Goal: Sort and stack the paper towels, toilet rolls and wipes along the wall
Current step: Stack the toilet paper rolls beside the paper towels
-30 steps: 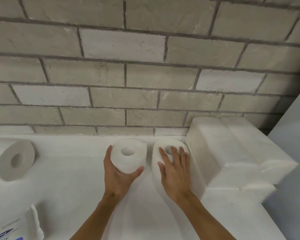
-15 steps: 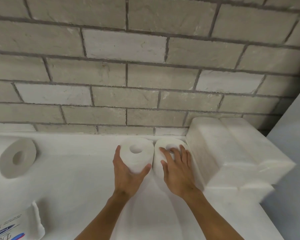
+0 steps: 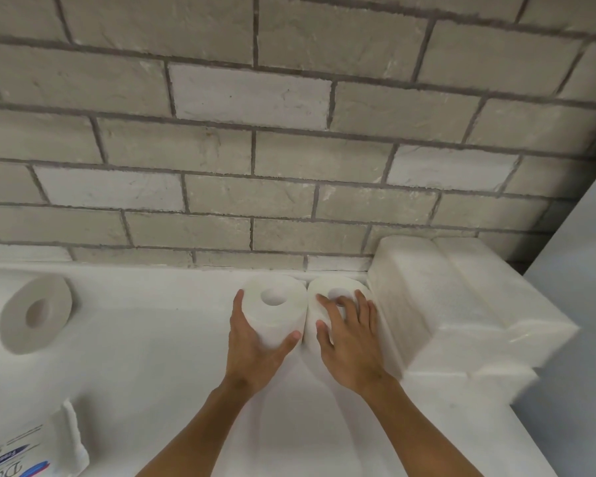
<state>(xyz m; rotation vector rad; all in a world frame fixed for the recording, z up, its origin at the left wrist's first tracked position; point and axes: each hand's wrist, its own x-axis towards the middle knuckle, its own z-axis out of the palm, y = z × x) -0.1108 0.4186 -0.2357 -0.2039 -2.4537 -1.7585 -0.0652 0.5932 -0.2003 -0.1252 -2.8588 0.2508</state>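
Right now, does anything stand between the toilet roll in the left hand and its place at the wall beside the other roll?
Nothing visible does. The left hand holds the toilet roll upright, touching the second roll under the right hand and close to the brick wall; whether it meets the wall, I cannot tell.

Three paper rolls are here: two white toilet rolls, the left one (image 3: 289,316) and the right one (image 3: 350,284), plus one greyer roll (image 3: 35,313). One printed wipes pack (image 3: 25,452). Wrapped towel packs (image 3: 427,297): two on top, lower ones uncountable.
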